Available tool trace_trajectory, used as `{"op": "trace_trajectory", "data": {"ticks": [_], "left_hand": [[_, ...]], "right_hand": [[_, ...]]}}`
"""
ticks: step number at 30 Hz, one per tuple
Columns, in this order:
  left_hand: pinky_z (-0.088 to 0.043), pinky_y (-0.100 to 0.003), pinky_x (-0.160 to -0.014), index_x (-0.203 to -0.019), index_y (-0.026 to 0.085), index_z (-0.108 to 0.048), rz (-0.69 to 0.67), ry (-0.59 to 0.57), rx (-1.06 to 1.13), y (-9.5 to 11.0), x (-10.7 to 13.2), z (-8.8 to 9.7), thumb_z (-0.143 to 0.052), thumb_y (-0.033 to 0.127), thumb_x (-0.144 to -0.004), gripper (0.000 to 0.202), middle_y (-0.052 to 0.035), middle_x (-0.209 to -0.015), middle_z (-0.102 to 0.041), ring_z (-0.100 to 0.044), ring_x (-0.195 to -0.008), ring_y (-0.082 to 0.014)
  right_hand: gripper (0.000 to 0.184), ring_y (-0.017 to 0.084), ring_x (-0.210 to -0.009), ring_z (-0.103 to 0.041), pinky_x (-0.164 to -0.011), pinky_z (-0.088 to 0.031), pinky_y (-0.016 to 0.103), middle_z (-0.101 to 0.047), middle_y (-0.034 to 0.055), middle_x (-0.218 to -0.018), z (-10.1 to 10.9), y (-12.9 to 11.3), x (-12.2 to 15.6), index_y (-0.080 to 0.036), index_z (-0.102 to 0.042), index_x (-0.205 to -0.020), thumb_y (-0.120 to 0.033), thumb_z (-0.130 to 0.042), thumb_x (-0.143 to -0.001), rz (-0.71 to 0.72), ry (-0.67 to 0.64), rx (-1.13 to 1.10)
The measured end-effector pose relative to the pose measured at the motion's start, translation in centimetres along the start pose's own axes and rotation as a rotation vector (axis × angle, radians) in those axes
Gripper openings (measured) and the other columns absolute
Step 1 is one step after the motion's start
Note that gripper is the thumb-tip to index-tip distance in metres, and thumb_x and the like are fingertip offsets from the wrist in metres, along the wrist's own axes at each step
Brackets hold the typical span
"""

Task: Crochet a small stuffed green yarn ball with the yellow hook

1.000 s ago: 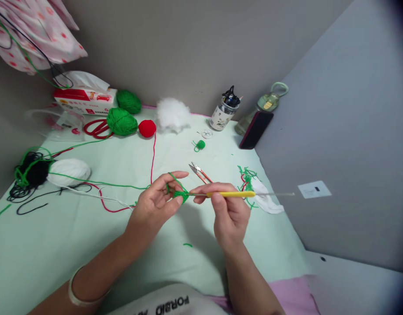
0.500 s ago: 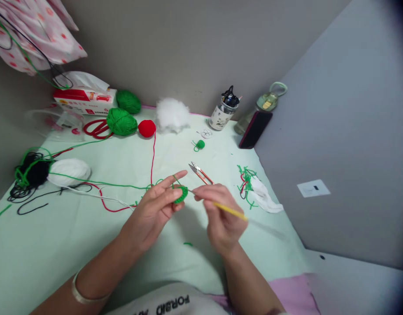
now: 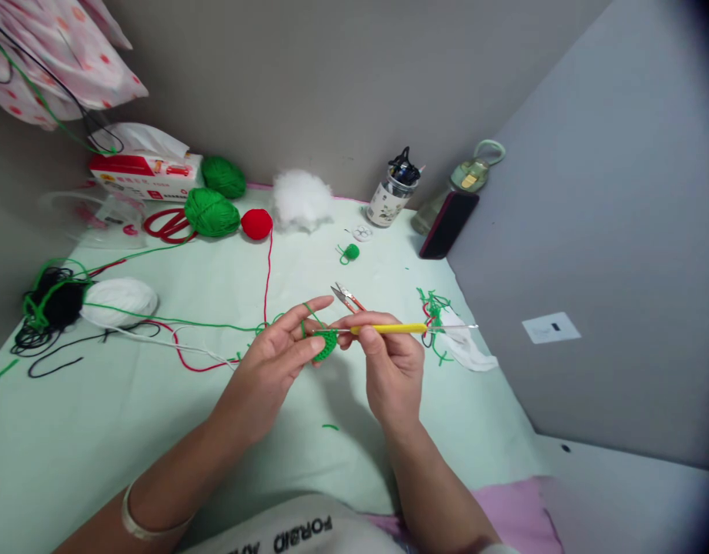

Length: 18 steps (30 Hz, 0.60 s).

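Between the thumb and fingers of my left hand (image 3: 276,358) is a small round green crochet piece (image 3: 326,346). Green yarn (image 3: 204,322) loops over the raised index finger and trails left across the table. My right hand (image 3: 392,365) pinches a crochet hook (image 3: 394,328) by its yellow handle. The hook lies nearly level, its metal shaft reaching the top edge of the green piece; whether the tip is through a stitch I cannot tell. Just behind the right fingers lie thread snips (image 3: 347,297), partly hidden.
Along the back stand green yarn balls (image 3: 212,213), a red ball (image 3: 256,224), white stuffing (image 3: 302,201), a pen jar (image 3: 392,192) and a phone (image 3: 449,225). White yarn (image 3: 120,302) and tangled black yarn (image 3: 59,296) lie left. Yarn scraps (image 3: 435,304) lie right, beside a grey partition (image 3: 596,231).
The hook has swung from slanting down to the right to nearly level, and its shaft now reaches over the green piece. My right hand has turned and moved slightly left.
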<state>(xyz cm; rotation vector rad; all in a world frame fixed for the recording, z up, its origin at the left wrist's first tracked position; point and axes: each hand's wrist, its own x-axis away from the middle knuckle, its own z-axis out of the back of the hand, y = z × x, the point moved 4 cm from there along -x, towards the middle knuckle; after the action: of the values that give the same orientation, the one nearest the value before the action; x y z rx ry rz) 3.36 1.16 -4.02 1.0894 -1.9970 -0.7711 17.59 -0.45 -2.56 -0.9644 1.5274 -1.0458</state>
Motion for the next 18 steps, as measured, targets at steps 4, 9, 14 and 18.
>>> {"op": "trace_trajectory", "data": {"ticks": [4, 9, 14, 18], "left_hand": [[-0.044, -0.025, -0.083, -0.138, 0.029, -0.063, -0.019, 0.043, 0.01, -0.1, 0.3, -0.1, -0.074, 0.023, -0.086, 0.054, 0.0005, -0.09, -0.065, -0.058, -0.09, -0.0138], [-0.046, -0.021, -0.067, -0.121, 0.017, -0.075, 0.137, -0.019, 0.283, -0.5, 0.3, -0.6, -0.076, 0.022, -0.082, 0.039, -0.0035, -0.093, -0.064, -0.053, -0.075, -0.0103], [-0.043, -0.019, -0.06, -0.114, 0.014, -0.078, 0.051, -0.001, 0.273, 0.3, -0.1, -0.1, -0.073, 0.017, -0.083, 0.032, -0.0029, -0.088, -0.06, -0.046, -0.069, -0.0082], [-0.045, -0.022, -0.075, -0.12, 0.025, -0.075, 0.014, -0.057, 0.066, 0.2, 0.1, -0.4, -0.075, 0.023, -0.084, 0.036, -0.0025, -0.093, -0.066, -0.056, -0.088, -0.0136]], "right_hand": [[0.022, 0.018, -0.088, -0.071, -0.076, -0.059, 0.035, -0.075, 0.005, -0.101, -0.4, -1.0, 0.7, -0.028, -0.076, -0.107, -0.016, -0.06, -0.097, 0.288, -0.062, 0.371], [0.029, 0.021, -0.095, -0.071, -0.077, -0.06, 0.037, -0.075, 0.0071, -0.107, -0.2, -1.5, 1.2, -0.03, -0.074, -0.115, -0.013, -0.061, -0.095, 0.501, -0.047, 0.525], [0.019, 0.013, -0.061, -0.063, -0.057, -0.054, 0.029, -0.072, 0.0028, -0.083, 0.9, -0.3, -0.4, -0.024, -0.076, -0.095, -0.029, -0.058, -0.099, 0.053, 0.089, -0.061], [0.016, 0.015, -0.073, -0.064, -0.065, -0.054, 0.03, -0.073, 0.0035, -0.087, -0.1, 0.1, -0.4, -0.024, -0.078, -0.093, -0.033, -0.065, -0.096, -0.026, -0.017, -0.074]]}}
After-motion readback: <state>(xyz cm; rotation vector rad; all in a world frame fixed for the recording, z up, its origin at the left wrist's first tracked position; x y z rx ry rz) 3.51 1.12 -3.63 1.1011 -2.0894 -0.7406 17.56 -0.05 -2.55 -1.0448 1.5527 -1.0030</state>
